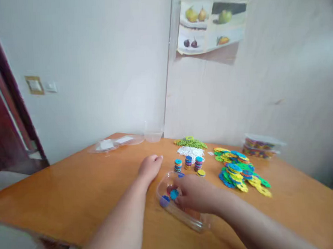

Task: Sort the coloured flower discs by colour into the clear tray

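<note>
My right hand (194,193) reaches into a clear plastic container (195,224), fingers and thumb closed around a light-blue notched plastic disc (174,194). Beside that disc, a darker blue disc (165,201) and a reddish one lie inside the container. My left hand (150,166) is curled closed on the table, just left of the container; whatever it may hold is hidden. Beyond the container stand three small stacks of mixed-colour discs: a left stack (178,165), a middle stack (188,162) and a right stack (198,163). A yellow-topped short pile (201,173) sits nearer my right hand.
Loose blue, green and yellow discs (239,172) are heaped at right. Behind the stacks lie white pieces (191,153) and green pieces (192,142). Filled clear boxes (259,147) stand at the back right. Clear lids (105,144) and a clear tub (153,135) are along the wall.
</note>
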Demonstrator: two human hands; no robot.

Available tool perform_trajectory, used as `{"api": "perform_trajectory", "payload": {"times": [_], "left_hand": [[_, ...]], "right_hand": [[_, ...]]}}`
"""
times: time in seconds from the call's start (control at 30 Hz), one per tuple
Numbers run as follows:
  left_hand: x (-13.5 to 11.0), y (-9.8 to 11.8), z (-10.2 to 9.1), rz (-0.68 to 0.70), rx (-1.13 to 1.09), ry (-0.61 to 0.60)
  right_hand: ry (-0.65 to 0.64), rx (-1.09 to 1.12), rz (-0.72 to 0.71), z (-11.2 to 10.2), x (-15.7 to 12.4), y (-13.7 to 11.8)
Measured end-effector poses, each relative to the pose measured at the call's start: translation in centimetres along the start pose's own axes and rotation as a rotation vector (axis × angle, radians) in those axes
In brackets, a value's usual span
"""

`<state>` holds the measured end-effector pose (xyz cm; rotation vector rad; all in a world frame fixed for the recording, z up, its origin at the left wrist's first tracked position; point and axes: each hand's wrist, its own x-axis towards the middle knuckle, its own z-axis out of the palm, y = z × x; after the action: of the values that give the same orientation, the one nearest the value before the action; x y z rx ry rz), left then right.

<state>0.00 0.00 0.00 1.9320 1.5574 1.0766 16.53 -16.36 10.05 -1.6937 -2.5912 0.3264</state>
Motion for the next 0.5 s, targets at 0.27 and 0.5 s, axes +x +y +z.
{"api": "perform_trajectory", "payload": {"times": [0.27, 0.5], "left_hand": [[-0.8, 0.7, -0.6, -0.013, -0.039, 0.006], [-1.0, 1.1, -1.0, -0.022, -0.045, 0.005]], "right_hand": [[-0.091, 0.024, -0.075, -0.1, -0.9, 0.5], [-0.123, 0.001, -0.102, 0.5, -0.7, 1.1]]}}
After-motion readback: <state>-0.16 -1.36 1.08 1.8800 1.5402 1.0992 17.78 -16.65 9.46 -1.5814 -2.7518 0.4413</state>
